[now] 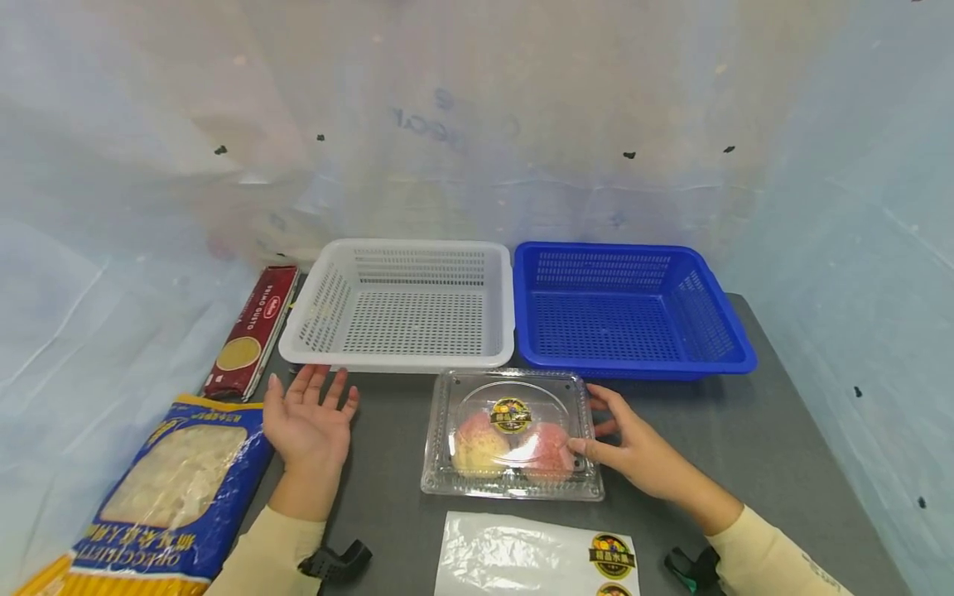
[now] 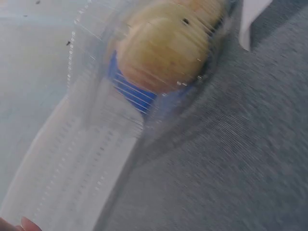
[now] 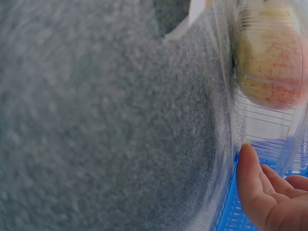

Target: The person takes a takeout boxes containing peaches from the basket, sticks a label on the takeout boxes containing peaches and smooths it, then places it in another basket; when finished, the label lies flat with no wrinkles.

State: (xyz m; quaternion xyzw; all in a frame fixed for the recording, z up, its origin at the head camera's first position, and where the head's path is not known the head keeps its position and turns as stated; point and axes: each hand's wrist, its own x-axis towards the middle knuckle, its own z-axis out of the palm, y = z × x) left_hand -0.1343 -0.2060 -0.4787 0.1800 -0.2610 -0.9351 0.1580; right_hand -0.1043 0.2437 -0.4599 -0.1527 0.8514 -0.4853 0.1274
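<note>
A clear plastic fruit box [image 1: 514, 459] with a round black-and-gold sticker [image 1: 511, 415] on its lid stands at the middle of the table, in front of the baskets. Inside show red-and-yellow fruits [image 1: 479, 447]. At its right side my right hand [image 1: 633, 447] holds it, thumb over the lid's edge and fingers along the side wall. In the right wrist view the thumb [image 3: 249, 166] meets the box's edge. My left hand [image 1: 311, 418] is apart from the box, to its left, palm up with fingers spread, fingertips near the white basket's front rim.
Behind the box stand a white basket [image 1: 402, 362] and a blue basket [image 1: 633, 364], side by side. Along the left lie a dark red pasta packet [image 1: 257, 331] and a blue pasta bag [image 1: 179, 472]. A white sticker sheet [image 1: 522, 555] lies at the front. Plastic sheeting [image 1: 477, 165] encloses the table.
</note>
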